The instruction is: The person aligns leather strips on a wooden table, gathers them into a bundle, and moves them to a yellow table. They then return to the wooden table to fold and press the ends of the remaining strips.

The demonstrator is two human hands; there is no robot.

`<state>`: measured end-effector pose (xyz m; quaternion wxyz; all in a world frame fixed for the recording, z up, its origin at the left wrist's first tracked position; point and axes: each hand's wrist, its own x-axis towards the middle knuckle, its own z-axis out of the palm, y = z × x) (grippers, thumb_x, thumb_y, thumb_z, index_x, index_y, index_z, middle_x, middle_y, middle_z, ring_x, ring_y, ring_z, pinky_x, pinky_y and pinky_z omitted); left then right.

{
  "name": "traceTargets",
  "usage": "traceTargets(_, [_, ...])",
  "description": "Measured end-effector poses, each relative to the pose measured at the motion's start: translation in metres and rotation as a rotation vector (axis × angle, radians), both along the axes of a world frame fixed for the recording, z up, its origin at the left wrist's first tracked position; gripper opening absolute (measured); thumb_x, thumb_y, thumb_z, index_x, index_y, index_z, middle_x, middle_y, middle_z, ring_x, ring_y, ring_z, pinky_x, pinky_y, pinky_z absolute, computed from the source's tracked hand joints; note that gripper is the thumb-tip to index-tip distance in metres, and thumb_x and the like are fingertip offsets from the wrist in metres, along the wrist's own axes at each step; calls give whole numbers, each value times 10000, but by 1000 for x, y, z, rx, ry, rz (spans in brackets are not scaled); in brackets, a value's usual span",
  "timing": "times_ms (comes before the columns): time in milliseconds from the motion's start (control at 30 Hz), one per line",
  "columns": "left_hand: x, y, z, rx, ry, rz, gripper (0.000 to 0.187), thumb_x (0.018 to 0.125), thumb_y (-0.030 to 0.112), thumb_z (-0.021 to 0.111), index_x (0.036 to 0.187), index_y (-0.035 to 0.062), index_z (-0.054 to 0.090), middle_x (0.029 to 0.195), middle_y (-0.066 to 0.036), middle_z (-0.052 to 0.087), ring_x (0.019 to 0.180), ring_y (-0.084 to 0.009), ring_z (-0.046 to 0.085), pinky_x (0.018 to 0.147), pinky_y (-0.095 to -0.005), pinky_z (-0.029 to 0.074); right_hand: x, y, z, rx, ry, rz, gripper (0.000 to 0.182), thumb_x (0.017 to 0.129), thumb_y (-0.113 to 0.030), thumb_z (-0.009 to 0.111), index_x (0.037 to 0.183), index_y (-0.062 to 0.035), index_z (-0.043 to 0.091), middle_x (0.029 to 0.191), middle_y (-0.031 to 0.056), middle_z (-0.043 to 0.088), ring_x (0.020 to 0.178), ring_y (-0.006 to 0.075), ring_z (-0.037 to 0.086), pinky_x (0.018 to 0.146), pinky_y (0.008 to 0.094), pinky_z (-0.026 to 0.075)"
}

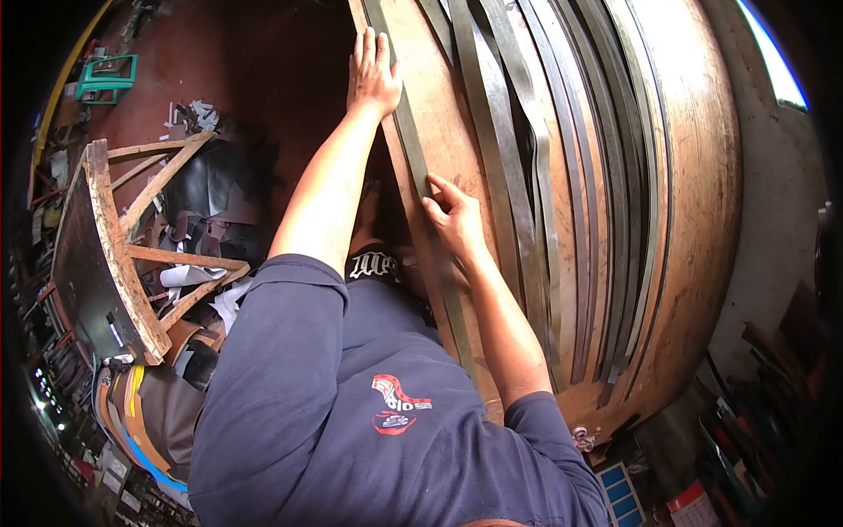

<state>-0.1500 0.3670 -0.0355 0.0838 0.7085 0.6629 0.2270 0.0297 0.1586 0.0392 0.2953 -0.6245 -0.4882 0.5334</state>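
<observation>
A long dark strip (408, 132) runs along the near edge of a wooden table (443, 119). My left hand (375, 77) lies flat on the strip's upper part, its fingers stretched out. Lower down, my right hand (456, 218) is at the strip's right side, index finger and thumb apart and touching or close to its edge, the other fingers curled. Beside them, several more dark strips (505, 132) lie lengthwise on the table, some overlapping and one bent partway along.
At the left stands a wooden frame with a dark panel (118, 255), near scraps and black sheets (206, 180). Rolled material (158, 413) sits below it. A green stool (107, 79) is at the upper left. A wall (773, 167) rises at the right.
</observation>
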Motion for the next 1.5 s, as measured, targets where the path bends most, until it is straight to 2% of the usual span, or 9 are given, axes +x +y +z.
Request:
traceTargets(567, [1, -1, -1, 26, 5, 3, 649, 984, 398, 407, 1491, 23, 251, 1590, -154, 116, 1476, -286, 73, 1197, -418, 123, -5, 1, 5, 13, -81, -19, 391, 846, -82, 684, 1231, -58, 619, 713, 46, 652, 633, 73, 541, 609, 256, 467])
traceTargets(667, [1, 0, -3, 54, 8, -9, 658, 979, 408, 425, 1481, 10, 275, 1582, -170, 149, 1471, -310, 97, 1192, -410, 127, -6, 3, 8, -15, -96, -31, 338, 841, -90, 690, 1169, -40, 625, 705, 53, 654, 626, 84, 553, 607, 265, 470])
traceTargets(733, [2, 0, -2, 59, -3, 2, 656, 978, 405, 426, 1477, 6, 279, 1578, -178, 157, 1468, -323, 102, 1190, -424, 125, -6, 3, 10, -31, -133, -23, 299, 824, -108, 682, 1107, -31, 621, 743, 132, 688, 646, 176, 643, 637, 310, 508])
traceTargets(967, [0, 1, 2, -24, -30, -30, 677, 977, 415, 395, 1489, 1, 238, 1589, -185, 81, 1479, -310, 36, 1187, -483, 122, -9, -1, 4, -38, -102, -112, 274, 817, -116, 689, 1068, -22, 631, 762, 143, 695, 688, 185, 659, 675, 309, 520])
traceTargets(1067, [3, -1, 6, -40, -76, -30, 664, 986, 422, 369, 1489, 8, 243, 1589, -187, 77, 1478, -319, 32, 1187, -483, 107, -8, -4, 3, -7, -118, -134, 268, 833, -119, 698, 1075, -23, 634, 742, 87, 680, 661, 114, 602, 647, 277, 501])
traceTargets(1200, [3, -2, 8, -35, -109, -42, 654, 988, 406, 387, 1459, -36, 291, 1573, -230, 107, 1458, -372, 91, 1171, -482, 129, -10, -3, 9, -43, -120, -152, 272, 801, -144, 697, 1055, -57, 650, 805, 126, 706, 731, 211, 674, 709, 339, 530])
traceTargets(1300, [-2, -2, 7, -43, -233, -108, 662, 997, 420, 353, 1455, -53, 288, 1572, -238, 97, 1459, -381, 72, 1180, -466, 89, -11, -3, 10, -39, -157, -126, 274, 786, -140, 683, 1043, -49, 659, 833, 151, 704, 779, 266, 687, 742, 360, 535])
traceTargets(1400, [-5, -17, 23, -150, -289, -181, 637, 998, 388, 367, 1499, 20, 231, 1585, -210, 94, 1471, -375, 9, 1157, -561, 33, -10, -3, 10, -37, -159, -128, 302, 775, -137, 665, 1061, -42, 657, 835, 162, 702, 778, 274, 688, 750, 366, 538])
traceTargets(1500, [-12, -66, 40, -30, 33, -820, 699, 957, 437, 442, 1506, 56, 235, 1588, -191, 110, 1472, -368, 56, 1144, -596, 39, -10, -4, 7, -17, -135, -140, 320, 771, -142, 653, 1072, -36, 655, 840, 171, 700, 773, 273, 688, 750, 367, 539])
